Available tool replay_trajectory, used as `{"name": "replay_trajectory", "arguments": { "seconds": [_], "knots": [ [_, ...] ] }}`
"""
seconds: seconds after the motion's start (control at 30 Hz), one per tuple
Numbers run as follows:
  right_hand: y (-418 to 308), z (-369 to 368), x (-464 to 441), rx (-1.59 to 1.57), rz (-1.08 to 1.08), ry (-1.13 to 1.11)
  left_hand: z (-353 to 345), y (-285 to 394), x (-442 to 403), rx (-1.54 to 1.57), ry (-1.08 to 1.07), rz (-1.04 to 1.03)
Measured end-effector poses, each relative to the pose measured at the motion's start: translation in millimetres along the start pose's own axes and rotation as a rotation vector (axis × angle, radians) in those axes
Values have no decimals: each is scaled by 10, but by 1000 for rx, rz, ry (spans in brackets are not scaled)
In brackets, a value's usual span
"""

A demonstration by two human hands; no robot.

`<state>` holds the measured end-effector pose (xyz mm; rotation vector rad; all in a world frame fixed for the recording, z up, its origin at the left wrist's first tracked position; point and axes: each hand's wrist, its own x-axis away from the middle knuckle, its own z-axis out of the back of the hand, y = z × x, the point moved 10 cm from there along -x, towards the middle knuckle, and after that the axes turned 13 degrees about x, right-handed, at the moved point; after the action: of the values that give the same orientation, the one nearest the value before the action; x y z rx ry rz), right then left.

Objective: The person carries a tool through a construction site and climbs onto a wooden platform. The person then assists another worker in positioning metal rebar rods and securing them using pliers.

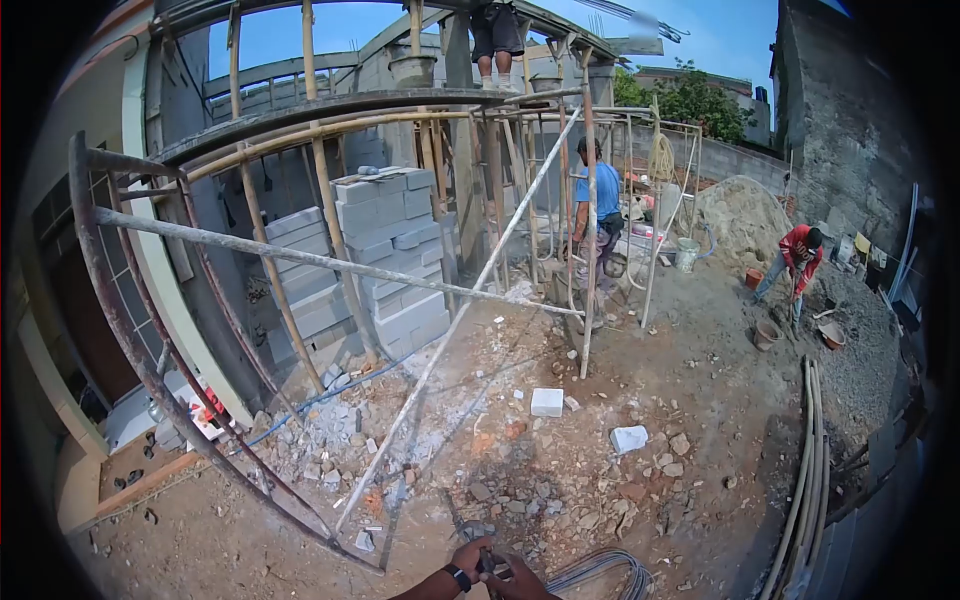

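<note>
At the bottom edge, my left hand (470, 557), with a dark watch (458, 577) on its wrist, is closed. My right hand (516, 577) meets it from the right, its fingers curled in. Between them is a small dark object (487, 560), too small and too covered by the fingers to name. Just right of my hands, a loose coil of grey wire or cable (605, 574) lies on the ground. Broken stones (505, 497) are scattered on the dirt ahead of my hands.
Metal scaffolding (340, 263) with diagonal braces stands ahead, beside stacked pale blocks (390, 250). A person stands on the plank (320, 117) above. One in blue (603, 190) is behind the scaffold; another in red (795, 250) bends near buckets. Long poles (808, 470) lie right.
</note>
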<state>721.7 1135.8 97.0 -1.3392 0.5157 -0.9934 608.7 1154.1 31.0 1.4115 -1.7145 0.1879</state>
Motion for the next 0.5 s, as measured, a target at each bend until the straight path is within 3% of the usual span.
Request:
{"name": "replay_trajectory", "arguments": {
  "seconds": [0.13, 0.27, 0.3, 0.43, 0.5],
  "knots": [
    [-28, 241, 146, -149, 11, -284, -223, -114, -186, 89, 41, 31],
    [197, 253, 209, 91, -141, -234, -232, -2, -231, 95, 65, -46],
    [-243, 234, 360, -101, -137, -343, -284, 55, -160, 93, 78, -65],
    [290, -58, 109, -195, -163, -486, -159, 57, -246, 152, 52, -47],
    [191, 26, 123, -233, -214, -380, -119, 138, -301, 202, 4, -46]
  ]
}}
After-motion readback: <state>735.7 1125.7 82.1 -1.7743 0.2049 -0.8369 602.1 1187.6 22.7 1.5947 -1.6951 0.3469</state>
